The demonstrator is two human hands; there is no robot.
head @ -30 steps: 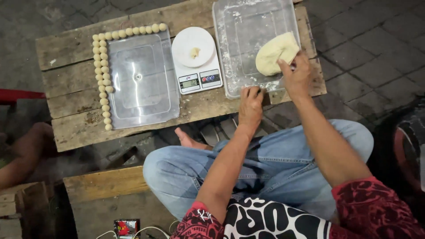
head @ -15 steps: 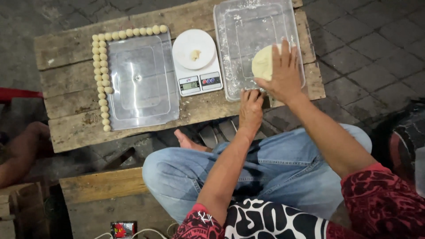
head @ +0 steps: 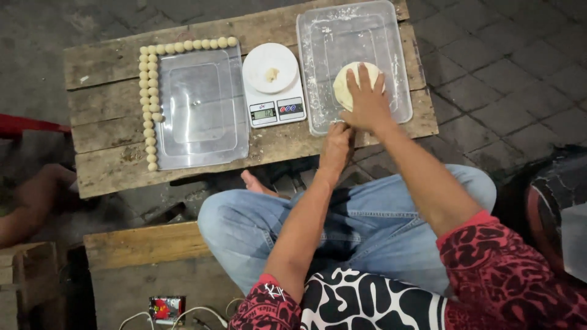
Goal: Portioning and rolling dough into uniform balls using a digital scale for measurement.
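Right hand [head: 367, 104] flat on dough [head: 345, 82]; left hand [head: 337, 137] prob. grips tray [head: 318, 122].

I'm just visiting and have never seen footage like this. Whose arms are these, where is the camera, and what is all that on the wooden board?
No machine here: a seated person wears a camera on the head, so you look down on their own arms. The right hand presses flat on a pale dough lump inside a floured clear tray. The left hand rests at that tray's near edge. On the plank table also sit a white kitchen scale carrying a small dough piece, another clear tray, and small dough balls lined along two of its sides.
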